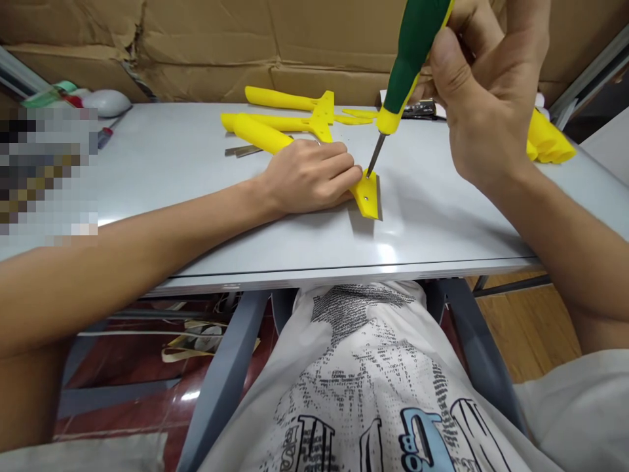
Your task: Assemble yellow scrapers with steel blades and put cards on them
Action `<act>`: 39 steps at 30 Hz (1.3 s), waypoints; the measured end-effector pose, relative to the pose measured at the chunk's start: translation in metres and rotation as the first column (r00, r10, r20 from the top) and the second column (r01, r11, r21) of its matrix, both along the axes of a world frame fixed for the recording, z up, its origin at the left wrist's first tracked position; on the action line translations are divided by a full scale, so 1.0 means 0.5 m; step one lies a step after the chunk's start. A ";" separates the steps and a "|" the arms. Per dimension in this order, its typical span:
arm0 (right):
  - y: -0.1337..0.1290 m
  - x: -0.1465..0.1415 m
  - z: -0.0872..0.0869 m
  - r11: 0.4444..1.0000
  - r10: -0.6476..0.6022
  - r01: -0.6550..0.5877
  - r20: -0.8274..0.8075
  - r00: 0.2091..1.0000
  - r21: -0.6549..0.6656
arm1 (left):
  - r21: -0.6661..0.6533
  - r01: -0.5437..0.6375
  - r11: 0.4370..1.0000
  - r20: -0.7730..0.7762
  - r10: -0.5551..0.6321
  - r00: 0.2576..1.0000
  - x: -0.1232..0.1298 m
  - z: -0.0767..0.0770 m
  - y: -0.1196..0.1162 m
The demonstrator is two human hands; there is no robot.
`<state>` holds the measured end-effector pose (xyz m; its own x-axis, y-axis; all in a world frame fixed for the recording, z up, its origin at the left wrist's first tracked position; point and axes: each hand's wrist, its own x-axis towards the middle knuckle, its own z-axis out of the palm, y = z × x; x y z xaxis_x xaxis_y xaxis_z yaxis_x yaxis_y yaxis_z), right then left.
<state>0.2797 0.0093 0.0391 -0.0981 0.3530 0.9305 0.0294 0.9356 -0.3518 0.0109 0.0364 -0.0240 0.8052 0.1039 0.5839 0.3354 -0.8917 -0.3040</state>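
My left hand [314, 176] is wrapped round a yellow scraper [367, 204], pressing it down near the middle of the table. The scraper's head points right, with a thin metal blade along its edge and two screws in its face. In my right hand [484, 98] is a screwdriver [415, 52] with a green and yellow handle, held tilted between thumb and fingers. Its tip meets the upper screw on the scraper head. Behind my left hand lie two more yellow scrapers [323, 108], and loose metal blades [246, 151] rest beside the handles.
Cardboard [206, 39] stands along the back of the grey table [171, 190]. Flat yellow pieces [356, 119] lie behind the screwdriver, and more yellow parts [550, 137] sit at the right. A white rounded object [105, 102] is at the far left. The table's front edge runs before my lap.
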 end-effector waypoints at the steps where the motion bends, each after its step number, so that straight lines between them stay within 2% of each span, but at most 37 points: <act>1: 0.007 -0.005 -0.004 0.997 0.013 -0.009 -0.055 0.998 0.080 | -0.001 -0.001 1.000 -0.005 0.001 1.000 0.000 0.002 -0.001; 3: 0.023 -0.011 -0.010 0.990 -0.019 0.022 -0.024 1.000 0.142 | -0.001 -0.001 1.000 -0.019 0.001 1.000 0.000 0.005 -0.003; 6: 0.058 -0.008 -0.015 0.984 -0.072 0.076 -0.034 0.997 0.162 | -0.018 0.000 1.000 -0.013 0.000 1.000 -0.001 0.006 -0.005; 8: 0.081 -0.004 -0.018 0.985 -0.025 0.052 -0.159 0.987 0.164 | -0.020 0.000 1.000 -0.014 0.000 1.000 -0.001 0.006 -0.005; 10: 0.086 -0.001 -0.020 0.993 0.050 -0.030 -0.170 0.984 0.118 | -0.014 0.000 1.000 -0.020 0.000 1.000 -0.001 0.006 -0.005; 12: 0.067 0.001 -0.015 0.992 0.108 -0.096 -0.177 0.978 0.076 | -0.013 0.001 1.000 -0.020 -0.001 1.000 -0.001 0.005 -0.006; 14: 0.032 0.006 -0.005 0.996 0.088 -0.090 -0.076 0.993 -0.015 | -0.007 0.000 1.000 -0.025 0.000 1.000 0.001 0.006 -0.007; 17: -0.010 0.017 0.016 0.995 -0.045 0.047 0.024 0.999 -0.083 | 0.016 -0.004 1.000 -0.039 0.005 0.999 0.002 0.008 -0.008; 19: -0.015 0.020 0.028 0.973 -0.094 0.123 0.149 0.984 -0.196 | 0.037 -0.005 0.999 -0.050 0.007 0.999 0.001 0.010 -0.009; 21: -0.008 0.016 0.037 0.924 -0.048 0.158 0.303 0.952 -0.349 | 0.057 -0.005 0.998 -0.068 0.009 0.998 0.001 0.012 -0.010; 24: 0.004 0.003 0.044 0.876 -0.004 0.173 0.352 0.936 -0.449 | 0.038 -0.005 0.999 -0.066 0.008 0.998 0.000 0.012 -0.010; 28: -0.010 0.000 0.042 0.890 -0.073 0.209 0.326 0.942 -0.405 | -0.026 0.005 1.000 -0.025 -0.005 1.000 -0.001 0.009 -0.007; 31: -0.030 0.000 0.038 0.931 -0.125 0.169 0.155 0.980 -0.323 | 0.009 0.014 1.000 -0.048 -0.014 0.999 -0.002 0.009 -0.007; 33: -0.040 -0.002 0.038 0.964 -0.059 0.048 -0.032 0.998 -0.262 | 0.040 0.012 0.999 -0.058 -0.009 0.998 -0.001 0.009 -0.008; 35: -0.044 -0.006 0.040 0.973 0.006 -0.037 -0.134 0.991 -0.228 | 0.062 0.000 0.998 -0.052 0.003 0.999 0.000 0.009 -0.008; 39: -0.033 -0.004 0.042 0.988 0.004 -0.028 -0.156 0.988 -0.151 | 0.096 -0.008 0.995 -0.064 0.014 0.998 -0.003 0.011 -0.008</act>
